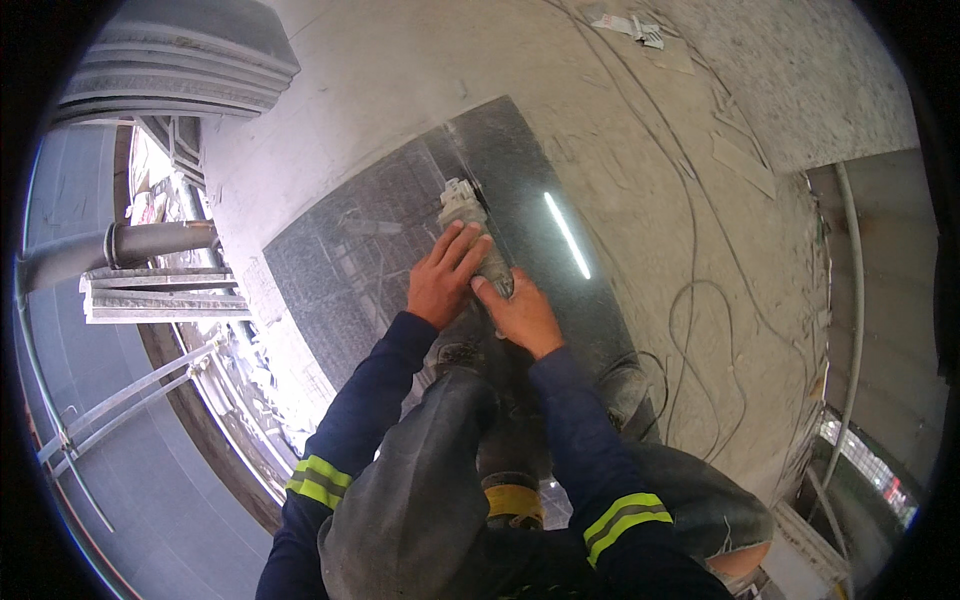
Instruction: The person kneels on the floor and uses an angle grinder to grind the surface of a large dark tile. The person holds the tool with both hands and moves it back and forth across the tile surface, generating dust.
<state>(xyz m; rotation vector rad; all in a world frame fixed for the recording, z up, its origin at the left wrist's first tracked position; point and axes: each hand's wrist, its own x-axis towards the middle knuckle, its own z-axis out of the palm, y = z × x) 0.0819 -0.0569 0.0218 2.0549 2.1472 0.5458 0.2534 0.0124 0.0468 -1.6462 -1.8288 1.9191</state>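
Both of my hands are on a dust-covered angle grinder [462,207], its head pointing away from me. My left hand [440,272] lies over the middle of its body with the fingers wrapped across the top. Behind it, my right hand [527,314] grips the rear part, thumb along the near side. The tool rests over a large dark polished stone slab [350,245], on a straight dark line running away from me; its disc is hidden. Pale dust coats the left part of the slab, while the right part reflects a bright strip of light.
Thin cables [690,250] trail and loop over the dusty concrete floor [620,180] at the right. Stacked slabs [185,60] stand at the far left, above a large pipe [165,240] and metal rails [140,400]. Paper scraps [630,28] lie at the far right.
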